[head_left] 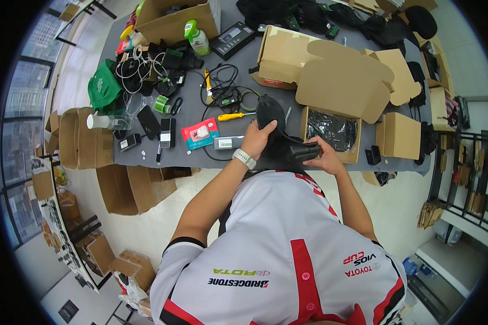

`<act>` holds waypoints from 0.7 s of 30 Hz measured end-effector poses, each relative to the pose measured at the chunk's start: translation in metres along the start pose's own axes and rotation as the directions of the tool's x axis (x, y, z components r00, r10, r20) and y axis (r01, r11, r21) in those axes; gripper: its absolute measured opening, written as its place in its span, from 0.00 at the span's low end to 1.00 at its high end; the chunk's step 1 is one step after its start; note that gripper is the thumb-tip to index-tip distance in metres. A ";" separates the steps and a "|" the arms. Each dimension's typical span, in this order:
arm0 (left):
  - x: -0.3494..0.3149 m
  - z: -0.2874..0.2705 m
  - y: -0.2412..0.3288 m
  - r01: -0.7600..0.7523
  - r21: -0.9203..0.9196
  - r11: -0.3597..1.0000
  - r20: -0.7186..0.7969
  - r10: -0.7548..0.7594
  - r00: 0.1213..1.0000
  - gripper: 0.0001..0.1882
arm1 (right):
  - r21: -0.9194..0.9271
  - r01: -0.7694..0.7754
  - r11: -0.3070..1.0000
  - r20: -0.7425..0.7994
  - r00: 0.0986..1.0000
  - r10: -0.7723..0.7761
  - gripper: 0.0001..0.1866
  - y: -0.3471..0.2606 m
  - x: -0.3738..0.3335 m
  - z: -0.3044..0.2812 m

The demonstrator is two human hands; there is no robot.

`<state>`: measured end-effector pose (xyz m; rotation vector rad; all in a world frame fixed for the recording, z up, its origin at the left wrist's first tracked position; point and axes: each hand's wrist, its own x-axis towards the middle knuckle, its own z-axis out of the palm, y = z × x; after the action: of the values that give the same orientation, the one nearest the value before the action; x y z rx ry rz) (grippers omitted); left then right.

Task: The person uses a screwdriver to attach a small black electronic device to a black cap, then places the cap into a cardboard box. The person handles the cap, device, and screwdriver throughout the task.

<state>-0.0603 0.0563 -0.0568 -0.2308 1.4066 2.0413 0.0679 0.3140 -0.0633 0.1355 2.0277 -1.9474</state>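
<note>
My left hand (256, 140), with a light wristwatch on its wrist, is closed on the lower end of a rounded black piece (270, 110) that looks padded. My right hand (326, 157) grips a black box-shaped piece (302, 151) at its right end. Black material hangs between the two, at the table's front edge; whether they are one thing I cannot tell. A grey box with a white label (229, 142) lies just left of my left hand. Beyond my right hand stands an open cardboard box (358, 142) holding a black plastic-wrapped item (333, 131).
On the grey table (192, 111) lie a yellow screwdriver (231, 116), a red and teal packet (200, 134), tangled black cables (222, 86) and a green-labelled spray bottle (196, 39). A small carton (398, 136) stands at right. Open cartons (135, 189) sit below the table's left front.
</note>
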 end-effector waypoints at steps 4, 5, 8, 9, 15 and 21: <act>0.005 0.000 0.009 -0.108 0.194 0.975 0.016 0.107 0.994 0.26 | 0.407 -0.084 0.910 -0.127 0.981 0.148 0.36 0.018 0.000 -0.007; 0.009 -0.004 0.008 -0.152 0.252 0.956 0.034 0.148 0.988 0.27 | 0.401 0.028 0.915 -0.241 0.967 0.076 0.38 0.025 0.002 -0.005; 0.016 -0.013 0.008 -0.229 0.277 0.933 0.127 0.201 0.971 0.24 | 0.544 0.132 0.829 -0.256 0.967 0.014 0.37 0.025 0.008 -0.014; 0.016 -0.014 0.007 -0.234 0.267 0.935 0.142 0.203 0.969 0.22 | 0.596 0.152 0.788 -0.262 0.965 0.012 0.33 0.024 0.007 -0.015; -0.008 0.021 0.017 -0.303 0.779 0.550 0.057 0.418 0.907 0.15 | 0.618 0.107 0.779 -0.217 0.975 0.038 0.27 0.009 0.010 -0.018; -0.031 0.042 0.013 -0.492 0.798 0.349 0.246 0.557 0.794 0.20 | 0.499 0.091 0.862 -0.262 0.964 0.049 0.26 -0.041 0.017 0.019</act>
<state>-0.0352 0.0785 -0.0142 0.6860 2.5941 1.4835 0.0436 0.2900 -0.0292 0.5261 1.5991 -2.5564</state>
